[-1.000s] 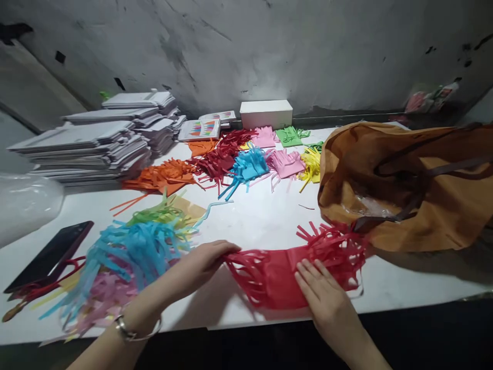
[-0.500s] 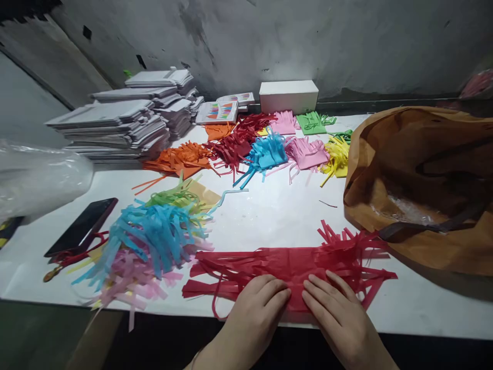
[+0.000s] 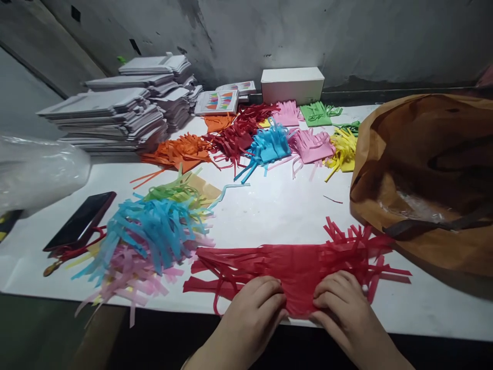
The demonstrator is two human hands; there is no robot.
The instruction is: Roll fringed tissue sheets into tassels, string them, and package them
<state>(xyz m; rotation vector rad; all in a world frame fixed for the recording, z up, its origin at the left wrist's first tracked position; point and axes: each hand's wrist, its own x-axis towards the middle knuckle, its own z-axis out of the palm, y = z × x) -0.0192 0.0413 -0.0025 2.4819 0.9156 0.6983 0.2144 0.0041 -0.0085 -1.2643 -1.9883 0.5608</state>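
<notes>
A red fringed tissue paper sheet [image 3: 296, 272] lies across the front of the white table, its solid band in the middle and cut strips spreading to both sides. My left hand [image 3: 256, 308] pinches the sheet's near edge left of the band, fingers curled on top. On the right of the band, my right hand [image 3: 342, 308] grips the same edge with bent fingers and the thumb low at the table edge. To the left of my hands lies a loose heap of blue tissue strips [image 3: 154, 231], with pink strips [image 3: 134, 272] below and green strips [image 3: 177, 192] behind.
Folded fringe bundles sit in back, including an orange one [image 3: 181, 151], a blue one [image 3: 271, 144] and a yellow one [image 3: 342, 149]. A brown bag [image 3: 370, 174] stands open at right. Paper stacks [image 3: 115, 113], a white box [image 3: 292, 85] and a phone [image 3: 82, 221] are around.
My hands have gone from lying flatter on the red tissue to gripping its near edge, slightly farther apart. The middle band shows smoother and more spread. The view has shifted slightly.
</notes>
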